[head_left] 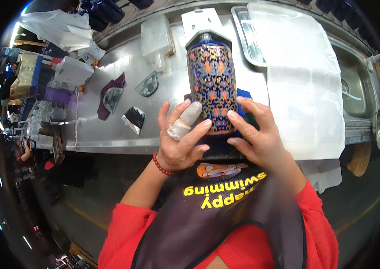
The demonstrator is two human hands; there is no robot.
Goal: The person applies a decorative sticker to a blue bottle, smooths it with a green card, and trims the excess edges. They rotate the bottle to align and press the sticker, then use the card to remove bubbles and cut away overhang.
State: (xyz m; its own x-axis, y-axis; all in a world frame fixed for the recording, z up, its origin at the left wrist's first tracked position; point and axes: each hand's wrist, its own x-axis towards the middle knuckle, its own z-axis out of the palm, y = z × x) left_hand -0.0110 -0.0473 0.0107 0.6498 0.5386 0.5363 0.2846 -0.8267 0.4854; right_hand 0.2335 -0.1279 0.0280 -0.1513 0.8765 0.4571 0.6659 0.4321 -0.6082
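A dark blue ceramic bottle (212, 85) with a dense multicoloured floral pattern stands or lies in front of me, its neck pointing away. My left hand (179, 134) is at its lower left, fingers spread, the index fingertip touching the patterned side. One finger wears a pale cloth cover (185, 122) held by a yellow band, and a red bead bracelet (161, 165) circles the wrist. At the lower right side, my right hand (259, 127) rests its fingertips on the bottle, fingers apart. The bottle's base is partly hidden by my hands and apron.
A metal worktop (109, 134) carries a translucent container (156, 38), sponge-like pieces (147, 84) and a black-and-white scrap (134, 119). White sheeting (304, 89) covers the right side, next to a metal tray (246, 38) and a sink (356, 87). Boxes and plastic items crowd the left.
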